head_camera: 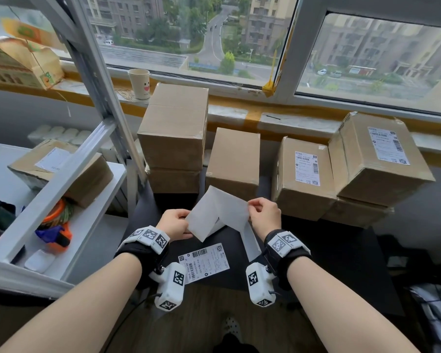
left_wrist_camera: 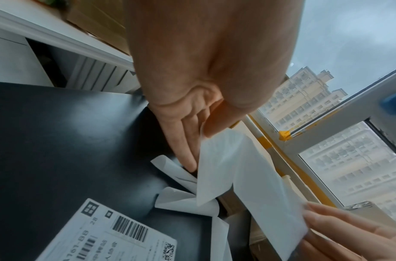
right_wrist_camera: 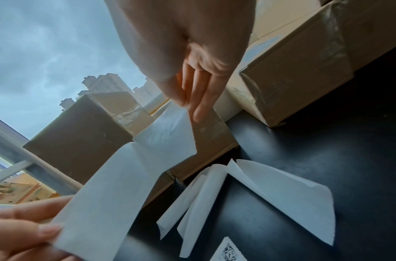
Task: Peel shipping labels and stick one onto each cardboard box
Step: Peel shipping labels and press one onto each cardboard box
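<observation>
Over the black table [head_camera: 316, 250] both hands hold a blank-sided white label sheet [head_camera: 217, 212], which bends in a V between them. My left hand [head_camera: 187, 221] pinches its left edge [left_wrist_camera: 232, 169]. My right hand [head_camera: 251, 211] pinches the upper right corner [right_wrist_camera: 165, 137]. A printed shipping label [head_camera: 204, 262] lies flat on the table below. Two plain boxes are stacked [head_camera: 175, 131] at the back beside a smaller plain box [head_camera: 233, 159]. To the right, two boxes [head_camera: 303, 174] [head_camera: 377, 154] carry labels.
Loose white backing strips [head_camera: 251, 240] lie on the table under my hands. A labelled box [head_camera: 61, 169] and an orange tape dispenser [head_camera: 57, 225] sit on the white rack at left. A paper cup [head_camera: 139, 84] stands on the window sill.
</observation>
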Demonstrator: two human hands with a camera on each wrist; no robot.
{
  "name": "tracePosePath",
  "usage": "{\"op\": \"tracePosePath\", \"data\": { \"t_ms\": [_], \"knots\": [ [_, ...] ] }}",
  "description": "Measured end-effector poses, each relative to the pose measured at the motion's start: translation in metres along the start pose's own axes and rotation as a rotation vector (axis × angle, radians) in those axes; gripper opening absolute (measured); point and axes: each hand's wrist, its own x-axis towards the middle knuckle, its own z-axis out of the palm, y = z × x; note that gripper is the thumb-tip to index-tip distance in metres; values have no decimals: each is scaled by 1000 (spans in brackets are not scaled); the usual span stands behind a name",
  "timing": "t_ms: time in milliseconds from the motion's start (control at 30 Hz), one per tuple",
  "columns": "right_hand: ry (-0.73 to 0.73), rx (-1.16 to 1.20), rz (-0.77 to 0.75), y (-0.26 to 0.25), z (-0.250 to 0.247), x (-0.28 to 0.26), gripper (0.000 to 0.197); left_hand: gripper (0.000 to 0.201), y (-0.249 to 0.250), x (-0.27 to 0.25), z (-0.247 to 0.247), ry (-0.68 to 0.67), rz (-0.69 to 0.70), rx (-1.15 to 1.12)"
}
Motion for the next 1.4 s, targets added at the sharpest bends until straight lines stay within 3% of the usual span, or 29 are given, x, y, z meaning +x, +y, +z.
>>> {"op": "tracePosePath", "data": {
  "t_ms": [233, 367, 633, 733, 900, 1100, 1200, 1300, 1400],
  "knots": [
    [145, -94, 105, 18, -10, -12, 17, 38, -20, -2, -11, 11, -56, -17],
    [162, -134, 87, 27, -6, -23, 20, 35, -31, 0, -18, 54, -39, 13],
    [-148, -593, -101, 41, 46, -51, 28, 28, -43, -2, -21, 61, -2, 8],
    [-303, -660, -114, 50, 66, -59, 29, 27, -49, -4, -20, 57, 6, -4],
    [-426, -527, -40, 52, 73, -61, 35, 30, -55, -7, -21, 59, 7, 10],
    [-294, 16, -9, 10, 67, -59, 14, 34, -39, -22, -13, 43, 156, 95],
    [-286, 308, 69, -18, 60, -59, 19, 36, -24, -28, -6, 1, 273, 140],
    [-235, 445, 81, -34, 48, -58, 27, 45, -10, -28, 1, -24, 351, 247],
    [-169, 464, 78, -40, 36, -52, 16, 41, 0, -25, 9, -102, 396, 269]
  ]
}}
